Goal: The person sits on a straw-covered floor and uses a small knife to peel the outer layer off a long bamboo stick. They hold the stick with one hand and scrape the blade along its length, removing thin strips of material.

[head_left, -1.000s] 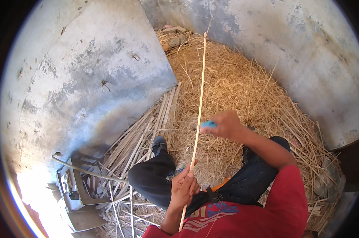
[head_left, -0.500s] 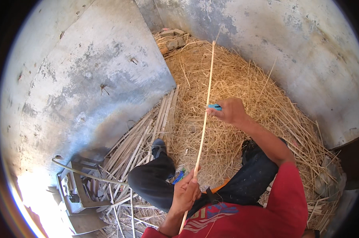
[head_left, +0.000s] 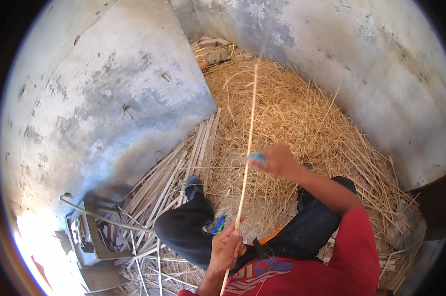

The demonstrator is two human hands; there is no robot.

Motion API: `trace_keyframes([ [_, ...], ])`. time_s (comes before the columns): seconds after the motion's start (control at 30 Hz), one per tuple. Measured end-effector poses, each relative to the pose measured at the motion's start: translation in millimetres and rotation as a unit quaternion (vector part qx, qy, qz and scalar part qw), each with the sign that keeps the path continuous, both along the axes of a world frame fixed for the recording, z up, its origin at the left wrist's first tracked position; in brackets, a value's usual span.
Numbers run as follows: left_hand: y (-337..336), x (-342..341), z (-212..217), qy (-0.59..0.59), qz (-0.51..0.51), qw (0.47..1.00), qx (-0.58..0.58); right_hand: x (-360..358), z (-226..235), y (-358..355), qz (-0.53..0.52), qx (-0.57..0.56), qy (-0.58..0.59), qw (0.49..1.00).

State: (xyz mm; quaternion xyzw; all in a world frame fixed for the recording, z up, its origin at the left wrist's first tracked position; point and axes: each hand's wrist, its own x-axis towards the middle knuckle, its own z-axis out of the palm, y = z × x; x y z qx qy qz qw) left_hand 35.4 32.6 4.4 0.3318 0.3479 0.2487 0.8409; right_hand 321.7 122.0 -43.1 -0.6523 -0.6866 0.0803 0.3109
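the left hand (head_left: 227,249) is closed around a long, pale, thin strip (head_left: 243,192), gripping it near its lower part, in front of the red shirt (head_left: 326,274). the strip slants up and slightly to the right from there, over the heap of straw-like shavings (head_left: 292,113), bowing a little; its far end is blurred near the grey-white wall (head_left: 361,74). the right hand (head_left: 279,161), also blurred, is clenched around a small blue tool (head_left: 256,157), whose tip meets the strip's right side well above the left hand; whether it presses into the strip i cannot tell. the person sits low with bent legs in dark trousers (head_left: 181,222), one dark shoe (head_left: 194,186) showing on the left. beside that shoe lies a pile of long flat strips (head_left: 156,180), against the patchy wall panel (head_left: 99,93). farther left, a boxy frame (head_left: 92,241) stands under a curved rod (head_left: 107,217). an orange thing (head_left: 271,236) shows between the legs, and some chunky blocks (head_left: 217,54) sit at the heap's far end.
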Motion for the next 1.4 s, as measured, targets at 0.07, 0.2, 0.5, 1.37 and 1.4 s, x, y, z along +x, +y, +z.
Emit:
trace_keyframes([
  [0.07, 2.0, -3.0, -1.5, -0.007, 0.002, 1.000, 0.003, -30.5, 3.9, -29.4, 0.075, 0.023, -0.061, 0.995],
  [0.2, -3.4, -12.3, 0.8, 0.021, 0.001, 1.000, 0.023, -27.1, -1.5, -19.6, 0.122, 0.133, -0.103, 0.978],
  [0.5, -42.7, -31.9, 13.5, 0.108, -0.139, 0.982, 0.064, 139.7, -15.7, 47.0, -0.207, -0.078, -0.117, 0.968],
  [1.37, 0.7, -14.7, 1.6, 0.277, 0.008, 0.919, 0.282, -24.7, -25.0, -27.3, 0.093, 0.022, 0.095, 0.991],
  [1.4, 4.7, -11.9, 1.8, 0.269, 0.020, 0.917, 0.293, -40.2, -14.5, -37.1, 0.133, 0.041, 0.046, 0.989],
])
